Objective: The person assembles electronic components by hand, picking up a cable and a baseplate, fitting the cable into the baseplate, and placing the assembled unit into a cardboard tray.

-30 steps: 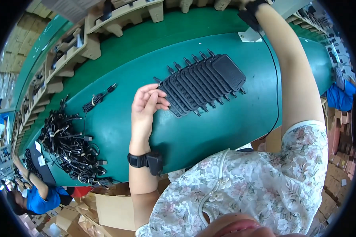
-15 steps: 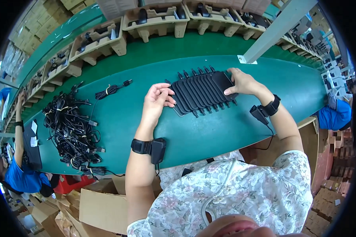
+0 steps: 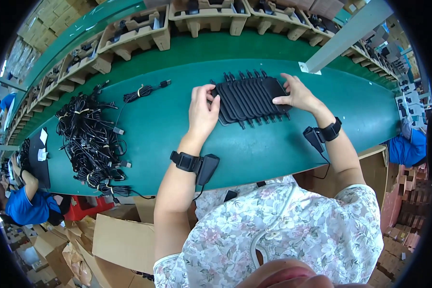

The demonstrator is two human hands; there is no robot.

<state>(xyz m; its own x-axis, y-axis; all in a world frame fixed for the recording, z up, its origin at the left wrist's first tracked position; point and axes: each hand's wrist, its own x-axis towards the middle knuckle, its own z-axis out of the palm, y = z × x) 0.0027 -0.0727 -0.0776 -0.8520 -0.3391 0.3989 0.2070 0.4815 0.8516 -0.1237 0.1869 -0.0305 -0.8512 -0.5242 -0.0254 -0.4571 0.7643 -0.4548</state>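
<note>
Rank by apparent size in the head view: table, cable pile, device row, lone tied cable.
Largest to smallest:
1. Table
2. Cable pile
3. Device row
4. Lone tied cable

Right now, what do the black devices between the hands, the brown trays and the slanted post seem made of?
Black devices: probably plastic, matte, with rounded moulded corners. Brown trays: likely moulded pulp, dull, with rounded one-piece shapes. Slanted post: perhaps painted metal, smooth pale grey, straight-edged.
</note>
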